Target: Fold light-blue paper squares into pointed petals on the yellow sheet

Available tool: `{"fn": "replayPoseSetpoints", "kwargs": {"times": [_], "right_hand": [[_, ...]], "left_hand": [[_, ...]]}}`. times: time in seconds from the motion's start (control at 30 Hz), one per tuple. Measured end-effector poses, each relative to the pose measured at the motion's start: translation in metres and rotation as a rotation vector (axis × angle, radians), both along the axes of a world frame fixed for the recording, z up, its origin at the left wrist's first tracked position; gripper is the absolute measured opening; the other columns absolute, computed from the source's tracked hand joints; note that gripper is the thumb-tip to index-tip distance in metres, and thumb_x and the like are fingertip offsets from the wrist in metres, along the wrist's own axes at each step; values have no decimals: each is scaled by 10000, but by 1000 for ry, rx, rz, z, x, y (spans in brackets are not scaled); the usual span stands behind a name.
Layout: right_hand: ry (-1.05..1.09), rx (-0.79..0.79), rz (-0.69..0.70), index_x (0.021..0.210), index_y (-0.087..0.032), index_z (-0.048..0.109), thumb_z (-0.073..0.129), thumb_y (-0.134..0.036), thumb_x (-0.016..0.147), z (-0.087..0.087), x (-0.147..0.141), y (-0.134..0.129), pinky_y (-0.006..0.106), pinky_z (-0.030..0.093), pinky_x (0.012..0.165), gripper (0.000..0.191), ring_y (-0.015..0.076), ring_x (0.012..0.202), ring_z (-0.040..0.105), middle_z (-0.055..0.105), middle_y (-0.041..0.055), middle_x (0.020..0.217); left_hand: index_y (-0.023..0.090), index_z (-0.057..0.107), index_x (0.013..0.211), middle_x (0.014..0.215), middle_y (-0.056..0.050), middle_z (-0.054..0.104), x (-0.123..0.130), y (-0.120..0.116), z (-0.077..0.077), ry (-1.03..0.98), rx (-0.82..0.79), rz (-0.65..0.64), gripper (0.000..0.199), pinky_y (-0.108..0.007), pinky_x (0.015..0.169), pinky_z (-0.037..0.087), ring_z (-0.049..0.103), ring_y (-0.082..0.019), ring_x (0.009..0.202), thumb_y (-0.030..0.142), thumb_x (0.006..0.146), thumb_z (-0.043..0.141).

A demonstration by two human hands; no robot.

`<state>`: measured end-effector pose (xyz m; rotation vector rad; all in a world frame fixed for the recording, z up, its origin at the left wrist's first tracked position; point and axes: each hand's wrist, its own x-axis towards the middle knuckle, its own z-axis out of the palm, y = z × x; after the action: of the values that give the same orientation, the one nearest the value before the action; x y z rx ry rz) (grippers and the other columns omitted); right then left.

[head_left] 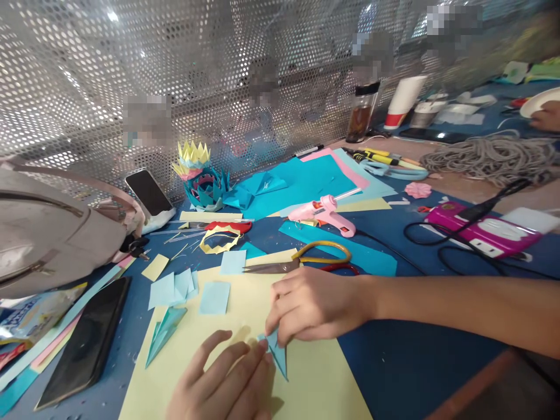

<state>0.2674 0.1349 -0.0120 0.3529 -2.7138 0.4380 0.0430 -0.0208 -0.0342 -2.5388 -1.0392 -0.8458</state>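
A small folded piece of light blue paper [279, 357] lies at my fingertips over a large pale yellow sheet [324, 373]. My right hand [315, 303] is closed on the upper end of the fold. From the lower left, my left hand [227, 379] holds the fold's left edge between thumb and forefinger, its other fingers loosely spread. Part of the fold is hidden by the fingers. Left of my hands rests a bundle of folded blue paper points [166, 332]. Light blue paper squares [214, 297] lie above it. Scissors [301, 261] with yellow and red handles sit beyond my right hand.
Farther back are a pink glue gun [326, 214], blue paper sheets [301, 181] and a layered paper flower [203, 181]. A phone [85, 344] and a bag [56, 227] are at left. A magenta power strip [485, 230] with black cords lies at right, near grey rope [490, 160].
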Motion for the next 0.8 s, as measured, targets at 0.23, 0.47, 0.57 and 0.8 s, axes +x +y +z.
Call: {"fn": "replayPoseSetpoints", "kwargs": {"times": [0.23, 0.47, 0.57, 0.8], "right_hand": [[3, -39, 22, 1019, -182, 697, 518, -158, 1010, 0, 1, -3, 313, 435, 828, 181, 176, 940, 599, 756, 46, 1054], [-48, -330, -60, 987, -179, 720, 589, -168, 1000, -2, -4, -3, 250, 449, 819, 132, 143, 880, 611, 756, 29, 966], [-104, -346, -131, 976, -178, 726, 629, -248, 991, -3, -4, -2, 249, 450, 840, 121, 150, 928, 616, 714, 39, 969], [-173, -324, -274, 931, -176, 687, 689, -252, 949, 0, -5, -9, 251, 412, 785, 78, 148, 909, 592, 654, 14, 919]], "left_hand": [[145, 752, 1045, 1022, -13, 787, 5, 7, -8, -95, 62, 2, 358, -335, 1182, 315, 690, -148, 897, 276, 1070, 420], [158, 738, 1056, 996, -11, 783, 8, 8, -2, -7, 41, 16, 353, -322, 1210, 270, 697, -148, 945, 319, 1069, 424], [181, 739, 1056, 993, -12, 781, 9, 8, -6, -61, 63, 29, 342, -343, 1229, 246, 694, -148, 964, 332, 1060, 432], [149, 727, 1102, 1012, -42, 767, 8, 9, -11, -38, 67, -11, 377, -385, 1252, 236, 683, -161, 1072, 328, 1073, 397]]}}
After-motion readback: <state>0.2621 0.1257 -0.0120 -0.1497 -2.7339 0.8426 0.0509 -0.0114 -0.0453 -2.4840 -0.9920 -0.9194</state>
